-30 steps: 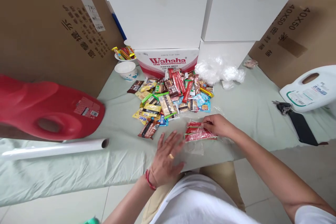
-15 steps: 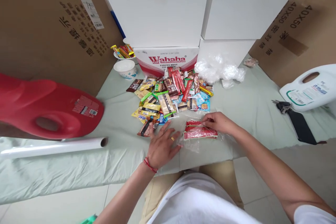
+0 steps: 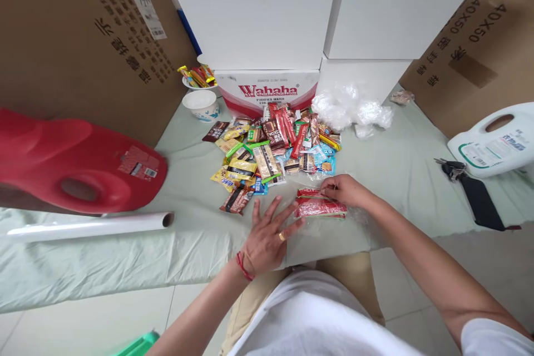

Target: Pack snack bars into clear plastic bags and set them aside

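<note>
Red snack packets (image 3: 320, 209) lie side by side in a clear plastic bag (image 3: 357, 215) near the table's front. At the bag's upper right edge, my right hand (image 3: 345, 190) is closed in a pinch on the plastic. My left hand (image 3: 267, 238) is spread open, palm down, its fingertips at the left end of the red packets; whether they touch the bag is unclear. Just beyond both hands spreads a pile of wrapped snacks (image 3: 267, 160) in yellow, green, brown, red and blue. A brown packet (image 3: 237, 199) lies at the pile's near left corner.
Behind the pile stand a Wahaha carton (image 3: 267, 88) and a crumpled heap of clear plastic (image 3: 348, 108). To the left are a paper bowl (image 3: 201, 104), a red jug (image 3: 120, 178) and a white roll (image 3: 92, 225). A white jug (image 3: 496, 147), keys (image 3: 453, 169) and a phone (image 3: 479, 203) lie right.
My left hand has shifted right and toward me, away from the brown packet and up to the red packets' left end. My right hand keeps its pinch in nearly the same place.
</note>
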Tool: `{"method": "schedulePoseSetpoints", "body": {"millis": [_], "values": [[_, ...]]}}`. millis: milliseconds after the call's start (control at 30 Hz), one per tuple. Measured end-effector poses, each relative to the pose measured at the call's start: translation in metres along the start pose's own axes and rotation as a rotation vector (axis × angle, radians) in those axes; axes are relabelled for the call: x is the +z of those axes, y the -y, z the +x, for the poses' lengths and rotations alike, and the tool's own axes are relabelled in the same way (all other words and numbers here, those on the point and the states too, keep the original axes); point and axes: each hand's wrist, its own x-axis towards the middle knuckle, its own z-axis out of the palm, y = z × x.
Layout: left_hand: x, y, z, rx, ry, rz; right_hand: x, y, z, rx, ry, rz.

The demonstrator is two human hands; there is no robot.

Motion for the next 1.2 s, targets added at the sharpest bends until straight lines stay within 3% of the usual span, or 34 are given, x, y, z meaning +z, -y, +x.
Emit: {"method": "schedulePoseSetpoints", "body": {"millis": [167,300,533,633,700,733,767,833,867,933,1000,1067,1200], "values": [[0.0,0.021,0.016,-0.02,0.115,-0.026,0.001,-0.002,0.002,-0.022,-0.01,0.012],[-0.009,0.025,0.017,-0.181,0.144,0.014,0.001,-0.001,0.005,-0.038,-0.002,0.01],[-0.006,0.025,0.01,-0.617,0.0,-0.016,0.002,0.0,0.006,0.005,-0.006,-0.029],[-0.012,0.013,0.004,-0.677,-0.196,0.149,0.002,-0.003,0.008,0.001,0.001,-0.041],[-0.016,-0.008,-0.002,-0.568,-0.348,0.255,0.002,-0.003,0.009,0.012,0.004,-0.059],[-0.016,-0.022,-0.005,-0.444,-0.378,0.229,0.002,-0.002,0.01,0.023,0.005,-0.074],[-0.015,-0.037,-0.006,-0.266,-0.367,0.129,0.002,-0.001,0.01,0.034,0.003,-0.091],[-0.004,-0.065,-0.004,0.056,-0.215,-0.123,0.003,0.001,0.011,0.051,-0.003,-0.117],[0.005,-0.076,0.0,0.145,-0.161,-0.169,0.003,0.002,0.01,0.053,-0.007,-0.123],[0.024,-0.089,0.013,0.196,-0.121,-0.179,0.004,0.003,0.01,0.049,-0.011,-0.116],[0.039,-0.086,0.029,0.083,-0.079,-0.114,0.003,0.003,0.01,0.037,-0.004,-0.1],[0.044,-0.073,0.043,-0.117,-0.035,-0.02,0.002,0.002,0.011,0.019,0.014,-0.082],[0.036,-0.042,0.055,-0.419,0.044,0.062,-0.006,-0.001,0.016,-0.042,0.04,-0.035]]}}
